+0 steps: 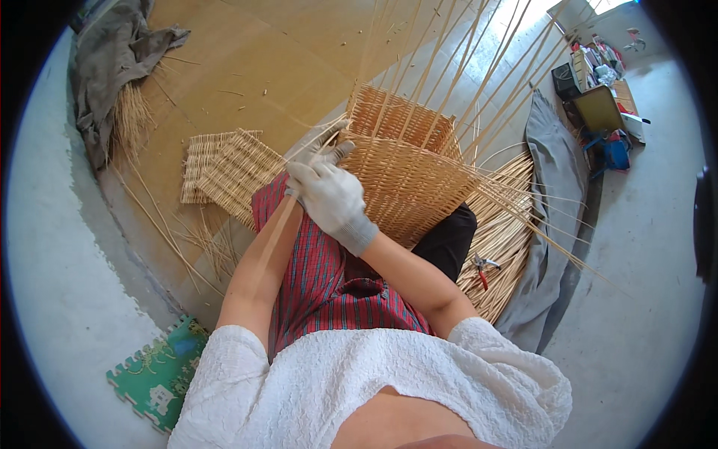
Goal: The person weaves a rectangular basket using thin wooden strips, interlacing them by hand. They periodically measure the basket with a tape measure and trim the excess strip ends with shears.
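Observation:
A half-woven wicker basket (407,176) rests tilted against my lap, its long uncut stakes fanning up and out to the right. At its left corner is my left hand (320,141) in a greyish glove, fingers closed on the woven edge; part of it is hidden behind the other hand. My right hand (329,196), in a white knitted glove, crosses in front with its fingers closed on a thin wicker strand (275,238). That strand trails down over my left forearm and is blurred.
Two flat woven panels (238,168) lie on the floor at left, near loose strands and a cloth-covered bundle (131,120). Right of me are a pile of wicker rods (501,232), red-handled pliers (483,271) and grey cloth (550,202). A green foam mat (161,374) lies at lower left.

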Motion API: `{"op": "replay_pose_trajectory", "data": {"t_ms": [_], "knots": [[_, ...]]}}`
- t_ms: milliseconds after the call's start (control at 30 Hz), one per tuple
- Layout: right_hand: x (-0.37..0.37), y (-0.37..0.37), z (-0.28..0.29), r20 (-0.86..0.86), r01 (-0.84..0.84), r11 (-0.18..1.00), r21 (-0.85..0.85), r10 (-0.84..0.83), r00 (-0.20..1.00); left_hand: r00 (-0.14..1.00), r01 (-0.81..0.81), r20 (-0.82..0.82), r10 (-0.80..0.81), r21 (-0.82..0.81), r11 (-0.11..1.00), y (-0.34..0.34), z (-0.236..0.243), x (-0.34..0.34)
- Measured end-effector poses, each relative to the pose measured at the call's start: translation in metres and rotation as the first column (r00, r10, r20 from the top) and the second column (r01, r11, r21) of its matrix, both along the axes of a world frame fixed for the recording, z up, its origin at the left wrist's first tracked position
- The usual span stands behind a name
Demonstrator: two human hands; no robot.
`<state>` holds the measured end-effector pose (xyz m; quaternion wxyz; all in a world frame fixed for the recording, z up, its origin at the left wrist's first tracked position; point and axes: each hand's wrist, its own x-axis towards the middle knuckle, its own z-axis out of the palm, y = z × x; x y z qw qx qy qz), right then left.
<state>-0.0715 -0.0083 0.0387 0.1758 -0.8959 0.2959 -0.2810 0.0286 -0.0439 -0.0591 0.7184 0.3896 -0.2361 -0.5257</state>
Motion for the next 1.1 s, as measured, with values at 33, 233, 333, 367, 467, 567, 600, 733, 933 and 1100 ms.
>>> {"op": "replay_pose_trajectory", "data": {"t_ms": [33, 233, 333, 367, 467, 567, 600, 733, 933, 1100], "knots": [[-0.016, 0.003, 0.005, 0.051, -0.032, 0.999, 0.04, 0.03, 0.998, 0.999, 0.0, 0.052, 0.0, 0.01, 1.0, 0.002, -0.003, 0.003], [-0.113, -0.059, -0.012, 0.296, -0.004, 0.367, 0.93, -0.746, 0.597, 0.785, -0.163, 0.601, 0.15, -0.034, 0.986, 0.006, 0.016, -0.017], [-0.126, -0.082, -0.048, 0.403, -0.282, 0.295, 0.913, -0.761, 0.509, 0.887, -0.053, 0.461, 0.029, 0.039, 0.998, -0.001, 0.02, -0.015], [-0.128, -0.076, -0.049, 0.398, -0.238, 0.32, 0.917, -0.748, 0.53, 0.895, 0.001, 0.445, -0.037, 0.08, 0.997, -0.002, 0.023, -0.009], [-0.114, -0.074, -0.039, 0.376, -0.026, 0.441, 0.897, -0.732, 0.568, 0.889, -0.053, 0.457, -0.001, 0.105, 0.993, -0.014, 0.005, 0.003], [-0.07, -0.089, 0.01, 0.566, 0.138, 0.765, 0.629, -0.572, 0.594, 0.932, -0.102, 0.359, 0.041, 0.152, 0.983, -0.018, 0.018, -0.008], [-0.052, -0.113, 0.013, 0.584, 0.312, 0.916, 0.254, -0.402, 0.705, 0.946, -0.104, 0.32, 0.046, 0.165, 0.981, -0.017, 0.027, -0.016], [-0.016, -0.156, 0.049, 0.208, 0.42, 0.902, 0.098, -0.431, 0.878, 0.885, -0.228, 0.448, 0.124, 0.186, 0.956, -0.029, 0.027, -0.02], [-0.234, -0.103, -0.046, 0.463, 0.136, 0.664, 0.735, -0.638, 0.615, 0.751, -0.3, 0.608, 0.258, -0.034, 0.953, -0.072, 0.031, -0.018], [-0.443, -0.002, -0.103, 0.36, 0.379, 0.314, 0.871, -0.931, -0.056, 0.679, -0.109, 0.725, 0.114, -0.055, 0.993, -0.138, 0.002, 0.042]]}}
